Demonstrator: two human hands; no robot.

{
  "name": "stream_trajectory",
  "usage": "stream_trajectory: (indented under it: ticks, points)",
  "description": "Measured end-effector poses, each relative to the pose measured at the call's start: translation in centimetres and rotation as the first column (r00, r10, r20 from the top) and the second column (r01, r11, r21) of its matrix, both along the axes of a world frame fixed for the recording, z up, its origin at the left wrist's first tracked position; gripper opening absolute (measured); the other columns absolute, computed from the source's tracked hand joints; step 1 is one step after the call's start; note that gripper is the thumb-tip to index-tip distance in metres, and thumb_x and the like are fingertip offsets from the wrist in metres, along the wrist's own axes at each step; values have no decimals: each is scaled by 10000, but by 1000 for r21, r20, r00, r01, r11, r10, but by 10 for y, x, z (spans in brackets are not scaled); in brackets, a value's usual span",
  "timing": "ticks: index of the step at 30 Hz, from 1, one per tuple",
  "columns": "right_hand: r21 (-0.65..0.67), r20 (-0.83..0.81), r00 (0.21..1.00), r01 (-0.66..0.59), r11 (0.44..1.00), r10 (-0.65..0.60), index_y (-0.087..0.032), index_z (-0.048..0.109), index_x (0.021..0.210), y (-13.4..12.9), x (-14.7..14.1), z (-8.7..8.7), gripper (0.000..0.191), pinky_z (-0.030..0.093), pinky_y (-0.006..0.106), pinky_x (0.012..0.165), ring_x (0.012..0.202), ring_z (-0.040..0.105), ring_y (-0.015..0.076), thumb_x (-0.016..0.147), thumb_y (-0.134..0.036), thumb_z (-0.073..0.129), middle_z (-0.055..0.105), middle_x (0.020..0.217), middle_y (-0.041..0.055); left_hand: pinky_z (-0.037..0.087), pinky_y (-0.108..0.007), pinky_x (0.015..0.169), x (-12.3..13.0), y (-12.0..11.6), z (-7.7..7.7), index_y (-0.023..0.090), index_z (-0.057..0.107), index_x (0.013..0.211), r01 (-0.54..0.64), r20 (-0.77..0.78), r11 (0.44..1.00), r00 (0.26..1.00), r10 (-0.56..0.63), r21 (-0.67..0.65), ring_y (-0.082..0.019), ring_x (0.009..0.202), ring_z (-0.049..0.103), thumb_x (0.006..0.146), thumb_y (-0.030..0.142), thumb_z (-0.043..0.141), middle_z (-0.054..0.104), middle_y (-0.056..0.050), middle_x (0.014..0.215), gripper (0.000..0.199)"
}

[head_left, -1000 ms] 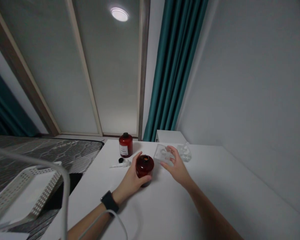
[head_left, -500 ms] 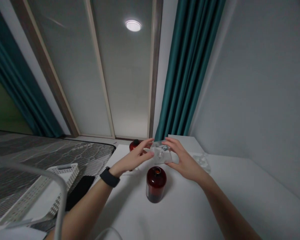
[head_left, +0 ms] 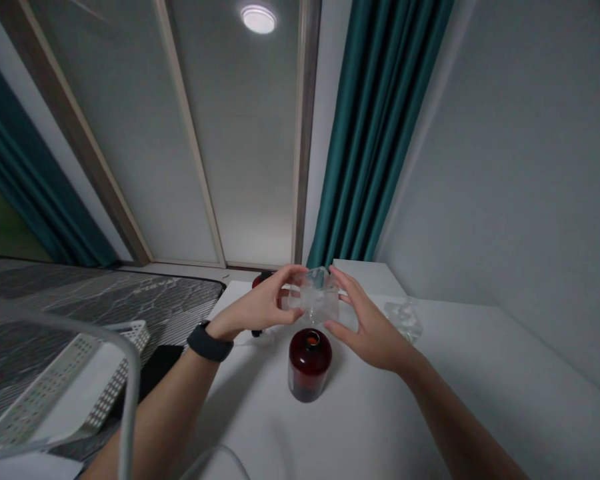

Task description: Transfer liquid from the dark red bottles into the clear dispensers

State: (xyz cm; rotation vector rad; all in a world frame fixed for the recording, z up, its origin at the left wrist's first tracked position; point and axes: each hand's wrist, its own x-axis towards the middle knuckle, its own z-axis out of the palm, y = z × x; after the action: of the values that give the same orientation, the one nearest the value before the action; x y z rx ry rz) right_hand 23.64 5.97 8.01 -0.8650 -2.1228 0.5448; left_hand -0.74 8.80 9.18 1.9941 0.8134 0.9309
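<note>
Two hands up over middle of white tabletop (head_left: 260,427): left hand (head_left: 253,310) closed on clear plastic box (head_left: 315,297), right hand (head_left: 373,333) open against box's side; dark red glass bottle (head_left: 310,365) stood uncapped below, toward near edge.

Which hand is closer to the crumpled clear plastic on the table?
Right: the right hand is beside the crumpled clear plastic; the left hand is farther off, past the clear plastic container.
</note>
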Motion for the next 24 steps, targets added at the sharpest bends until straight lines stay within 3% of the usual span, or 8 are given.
stream_trajectory:
  ticks: [6, 12, 18, 24]
  points:
    - [83, -8, 999, 35, 996, -35, -376, 295, 1531, -4, -4, 4, 708, 448, 535, 1117, 1390, 453, 279, 918, -262, 629, 451, 1520, 64, 550, -383, 884, -1, -13, 15, 211, 416, 1348, 16, -88, 1000, 996, -13, 27, -254, 1103, 630, 781, 223, 702, 565, -135, 1274, 636]
    - [138, 37, 999, 30, 990, -35, -364, 314, 1528, -10, -2, 9, 703, 443, 537, 1124, 1374, 462, 285, 910, -244, 628, 467, 1486, 71, 565, -374, 819, -3, -25, 31, 212, 445, 1375, -54, -320, 983, 941, 108, 174, -217, 898, 664, 767, 287, 725, 570, -126, 1306, 673]
    - [174, 66, 997, 29, 984, -41, -361, 287, 1535, -14, -1, 8, 721, 451, 534, 1120, 1340, 490, 286, 909, -225, 618, 458, 1471, 81, 531, -410, 957, -1, -29, 34, 198, 469, 1366, -45, -372, 952, 914, 161, 303, -280, 1070, 643, 769, 312, 733, 585, -122, 1304, 662]
    - [220, 77, 996, 31, 975, -49, -366, 265, 1539, -17, -1, 9, 748, 447, 529, 1130, 1356, 472, 296, 899, -216, 623, 453, 1468, 81, 481, -440, 1034, -2, -33, 39, 210, 484, 1358, -52, -386, 940, 903, 188, 336, -302, 1136, 619, 758, 301, 746, 598, -112, 1297, 662]
